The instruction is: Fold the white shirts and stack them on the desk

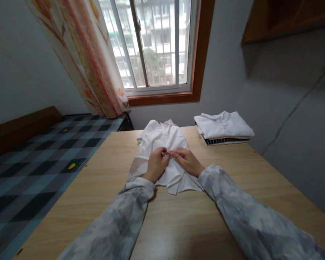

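Note:
A white shirt (162, 135) lies rumpled on the wooden table (108, 202), its collar toward the window and its hem toward me. Both hands meet over the middle of its front placket. The fingers of my left hand (158, 162) are pinched on the shirt's fabric. My right hand (186, 160) comes in from the other side, its thumb and fingertips closed on the same spot. Whether a button sits between the fingertips is too small to make out.
A stack of folded clothes (223, 126), white on top with a dark striped piece below, sits at the table's far right. Left of the table is a bed with a checked cover (43, 173). A window (154, 47) and a flowered curtain (89, 57) are behind.

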A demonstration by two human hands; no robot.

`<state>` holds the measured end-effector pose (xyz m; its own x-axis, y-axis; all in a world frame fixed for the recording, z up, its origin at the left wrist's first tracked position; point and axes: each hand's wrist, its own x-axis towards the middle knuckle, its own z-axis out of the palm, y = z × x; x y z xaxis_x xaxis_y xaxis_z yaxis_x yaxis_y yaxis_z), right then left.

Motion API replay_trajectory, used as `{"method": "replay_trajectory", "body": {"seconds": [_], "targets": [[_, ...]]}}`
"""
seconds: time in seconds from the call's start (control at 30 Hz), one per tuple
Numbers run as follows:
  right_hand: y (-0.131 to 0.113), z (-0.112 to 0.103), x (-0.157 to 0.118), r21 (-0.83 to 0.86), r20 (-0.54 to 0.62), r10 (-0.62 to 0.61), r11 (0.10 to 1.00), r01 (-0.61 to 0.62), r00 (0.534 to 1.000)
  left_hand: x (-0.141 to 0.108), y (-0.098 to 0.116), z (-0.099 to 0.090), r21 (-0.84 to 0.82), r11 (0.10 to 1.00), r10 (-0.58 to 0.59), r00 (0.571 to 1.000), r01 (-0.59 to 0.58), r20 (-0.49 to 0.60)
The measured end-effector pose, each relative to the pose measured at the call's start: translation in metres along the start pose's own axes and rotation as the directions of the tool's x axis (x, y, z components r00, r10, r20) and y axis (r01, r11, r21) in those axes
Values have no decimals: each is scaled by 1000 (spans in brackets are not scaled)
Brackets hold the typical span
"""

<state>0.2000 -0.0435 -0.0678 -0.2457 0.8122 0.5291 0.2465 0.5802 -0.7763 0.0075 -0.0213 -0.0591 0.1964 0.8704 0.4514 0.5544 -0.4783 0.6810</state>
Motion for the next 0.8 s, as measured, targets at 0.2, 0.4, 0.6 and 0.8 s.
{"method": "replay_trajectory", "body": {"seconds": [0.2,0.4,0.6,0.8], "targets": [[-6,0,-3,-113,-23,-36,993,34,999,-1,-3,-2,-60,998,-33,998,36,58],[5,3,-1,-4,-138,113,993,-115,984,2,-8,2,-214,977,-2,995,24,101],[13,4,-1,33,-127,138,990,-135,982,1,-4,1,-240,970,-13,992,43,124],[13,3,0,46,-179,197,980,-192,964,0,-1,0,-261,965,-11,995,38,104]]}}
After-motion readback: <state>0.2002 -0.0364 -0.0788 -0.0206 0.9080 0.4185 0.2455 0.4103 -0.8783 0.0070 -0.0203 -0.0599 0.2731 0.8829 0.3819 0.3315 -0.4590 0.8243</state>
